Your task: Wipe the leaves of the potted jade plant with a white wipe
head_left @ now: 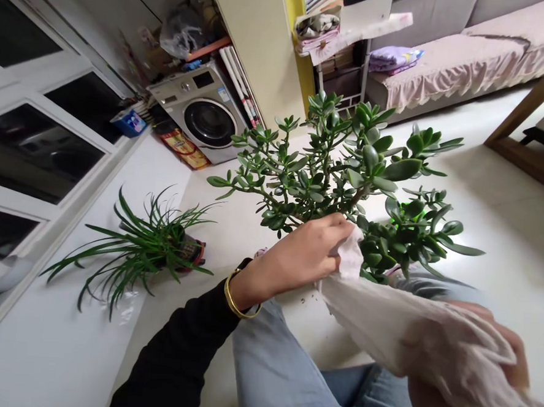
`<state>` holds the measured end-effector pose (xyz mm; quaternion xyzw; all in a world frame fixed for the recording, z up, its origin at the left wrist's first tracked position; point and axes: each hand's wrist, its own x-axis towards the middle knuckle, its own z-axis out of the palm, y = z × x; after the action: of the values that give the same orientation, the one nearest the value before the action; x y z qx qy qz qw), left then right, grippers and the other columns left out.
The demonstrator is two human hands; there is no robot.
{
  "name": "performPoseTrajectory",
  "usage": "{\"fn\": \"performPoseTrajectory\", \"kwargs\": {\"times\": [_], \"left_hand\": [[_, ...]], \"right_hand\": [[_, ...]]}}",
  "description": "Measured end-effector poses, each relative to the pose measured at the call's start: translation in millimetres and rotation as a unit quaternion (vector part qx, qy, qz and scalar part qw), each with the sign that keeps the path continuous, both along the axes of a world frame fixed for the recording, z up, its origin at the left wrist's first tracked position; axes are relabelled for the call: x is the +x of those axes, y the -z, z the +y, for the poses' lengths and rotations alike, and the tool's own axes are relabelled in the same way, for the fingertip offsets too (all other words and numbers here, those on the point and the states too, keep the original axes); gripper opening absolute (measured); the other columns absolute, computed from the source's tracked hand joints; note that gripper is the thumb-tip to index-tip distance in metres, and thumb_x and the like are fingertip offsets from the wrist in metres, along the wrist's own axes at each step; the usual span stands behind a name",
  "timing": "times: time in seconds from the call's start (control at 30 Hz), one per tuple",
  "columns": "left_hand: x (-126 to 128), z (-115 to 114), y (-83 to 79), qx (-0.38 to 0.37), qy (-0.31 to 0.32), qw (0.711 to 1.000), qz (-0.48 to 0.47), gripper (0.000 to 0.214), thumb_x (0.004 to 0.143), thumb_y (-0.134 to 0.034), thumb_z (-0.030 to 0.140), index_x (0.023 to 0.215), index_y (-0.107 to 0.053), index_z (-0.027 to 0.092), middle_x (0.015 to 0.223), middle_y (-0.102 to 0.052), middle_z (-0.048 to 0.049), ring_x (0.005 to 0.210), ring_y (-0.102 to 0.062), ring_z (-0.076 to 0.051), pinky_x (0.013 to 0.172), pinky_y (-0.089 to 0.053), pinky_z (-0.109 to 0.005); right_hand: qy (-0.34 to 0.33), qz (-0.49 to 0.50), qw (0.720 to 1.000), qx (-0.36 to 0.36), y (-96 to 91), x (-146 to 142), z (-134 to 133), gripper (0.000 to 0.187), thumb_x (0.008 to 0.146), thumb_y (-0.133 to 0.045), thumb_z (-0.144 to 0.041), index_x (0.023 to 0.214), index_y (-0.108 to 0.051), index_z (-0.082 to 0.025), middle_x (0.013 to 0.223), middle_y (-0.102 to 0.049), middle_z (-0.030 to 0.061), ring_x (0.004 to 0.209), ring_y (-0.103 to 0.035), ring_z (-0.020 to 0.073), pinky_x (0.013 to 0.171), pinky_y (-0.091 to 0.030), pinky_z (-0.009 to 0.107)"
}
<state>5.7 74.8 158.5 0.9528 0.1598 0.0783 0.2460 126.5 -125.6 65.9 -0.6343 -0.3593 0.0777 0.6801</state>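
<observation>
The left hand (303, 248) pinches one end of a pale cloth (385, 318) and the blurred right hand (514, 347) grips its bunched length above the legs (274, 363), close by a bushy jade plant (317, 185), with a washing machine (208, 113) farther back.

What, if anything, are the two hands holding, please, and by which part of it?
A pale cloth: the left hand grips it at its end near the thick-leaved plant; the right hand, partly covered, holds it farther along.
</observation>
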Motion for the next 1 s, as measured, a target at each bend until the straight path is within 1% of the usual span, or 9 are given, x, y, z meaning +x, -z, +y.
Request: {"fn": "performPoseTrajectory", "kwargs": {"times": [0.07, 0.17, 0.27, 0.33, 0.4, 0.47, 0.67, 0.83, 1.0], "left_hand": [[1.4, 0.2, -1.1, 0.024, 0.02, 0.999, 0.037, 0.023, 0.089, -0.051, 0.004, 0.101, -0.063, 0.019, 0.105, -0.065, -0.0049, 0.094, -0.066, -0.02, 0.085, -0.057, -0.034], [4.0, -2.6, -2.3, 0.038, 0.019, 0.997, 0.061, 0.024, 0.088, -0.048, 0.002, 0.099, -0.061, 0.019, 0.1, -0.063, -0.0033, 0.087, -0.064, -0.018, 0.077, -0.053, -0.031], [7.2, -7.4, -1.4, 0.036, 0.006, 0.996, 0.077, 0.021, 0.089, -0.051, 0.004, 0.096, -0.06, 0.02, 0.097, -0.061, -0.0018, 0.082, -0.063, -0.017, 0.07, -0.049, -0.029], [8.9, -10.4, 1.2, 0.035, -0.001, 0.996, 0.078, 0.018, 0.089, -0.053, 0.005, 0.095, -0.061, 0.021, 0.096, -0.061, -0.0012, 0.08, -0.062, -0.017, 0.067, -0.047, -0.029], [9.6, -12.7, 5.2, 0.037, -0.007, 0.997, 0.068, 0.016, 0.089, -0.055, 0.006, 0.094, -0.061, 0.021, 0.096, -0.061, -0.0008, 0.08, -0.062, -0.017, 0.066, -0.047, -0.029], [9.2, -14.5, 9.6, 0.038, -0.014, 0.998, 0.054, 0.015, 0.089, -0.055, 0.007, 0.093, -0.061, 0.021, 0.095, -0.061, -0.0007, 0.081, -0.062, -0.016, 0.067, -0.047, -0.029], [5.8, -18.3, 20.8, 0.053, -0.026, 0.998, 0.006, 0.011, 0.096, -0.054, 0.012, 0.092, -0.06, 0.02, 0.092, -0.06, -0.0007, 0.078, -0.06, -0.015, 0.067, -0.046, -0.029], [3.8, -19.6, 28.8, 0.097, -0.033, 0.994, -0.022, 0.014, 0.103, -0.049, 0.015, 0.093, -0.059, 0.019, 0.091, -0.06, -0.0008, 0.077, -0.06, -0.015, 0.067, -0.045, -0.028], [-0.8, -20.3, 30.2, 0.104, -0.028, 0.993, -0.04, 0.02, 0.102, -0.044, 0.008, 0.093, -0.057, 0.02, 0.09, -0.059, -0.0003, 0.077, -0.06, -0.014, 0.068, -0.046, -0.027]], "right_hand": [[0.081, 0.056, 0.995, 0.012, -9.0, -2.2, 6.9, 0.026, 0.086, -0.077, -0.028, 0.107, -0.062, -0.028, 0.105, -0.065, 0.0063, 0.094, -0.064, 0.0256, 0.079, -0.054, 0.041], [0.099, 0.102, 0.987, 0.068, -17.7, -2.5, 25.0, 0.04, 0.078, -0.084, -0.022, 0.11, -0.06, -0.026, 0.109, -0.064, 0.0055, 0.103, -0.065, 0.0255, 0.084, -0.053, 0.04], [0.069, 0.04, 0.995, 0.058, -15.6, 5.5, 39.1, 0.037, 0.08, -0.079, -0.016, 0.111, -0.061, -0.027, 0.112, -0.064, 0.0047, 0.108, -0.067, 0.0254, 0.087, -0.056, 0.04], [0.026, -0.054, 0.998, 0.002, -11.4, 12.5, 42.6, 0.035, 0.081, -0.07, -0.013, 0.113, -0.066, -0.027, 0.112, -0.068, 0.0048, 0.105, -0.068, 0.0248, 0.088, -0.056, 0.041], [-0.019, -0.138, 0.988, -0.061, -9.2, 18.2, 42.3, 0.041, 0.079, -0.061, -0.01, 0.116, -0.069, -0.027, 0.115, -0.07, 0.005, 0.104, -0.069, 0.0247, 0.088, -0.056, 0.041], [-0.042, -0.186, 0.977, -0.1, -10.5, 21.6, 39.8, 0.05, 0.075, -0.054, -0.008, 0.119, -0.069, -0.027, 0.117, -0.072, 0.0045, 0.105, -0.07, 0.0239, 0.086, -0.057, 0.039], [-0.106, -0.235, 0.956, -0.139, -20.3, 25.1, 33.2, 0.054, 0.077, -0.052, -0.006, 0.123, -0.069, -0.027, 0.126, -0.07, 0.0041, 0.114, -0.069, 0.0222, 0.092, -0.058, 0.034], [-0.112, -0.277, 0.944, -0.143, -21.6, 26.9, 35.9, 0.056, 0.077, -0.049, -0.002, 0.124, -0.068, -0.026, 0.121, -0.069, 0.0053, 0.109, -0.068, 0.0205, 0.089, -0.057, 0.031], [-0.101, -0.286, 0.943, -0.137, -19.4, 25.1, 38.6, 0.057, 0.074, -0.044, 0.005, 0.117, -0.068, -0.023, 0.111, -0.068, 0.0046, 0.1, -0.066, 0.0177, 0.087, -0.054, 0.028]]}}
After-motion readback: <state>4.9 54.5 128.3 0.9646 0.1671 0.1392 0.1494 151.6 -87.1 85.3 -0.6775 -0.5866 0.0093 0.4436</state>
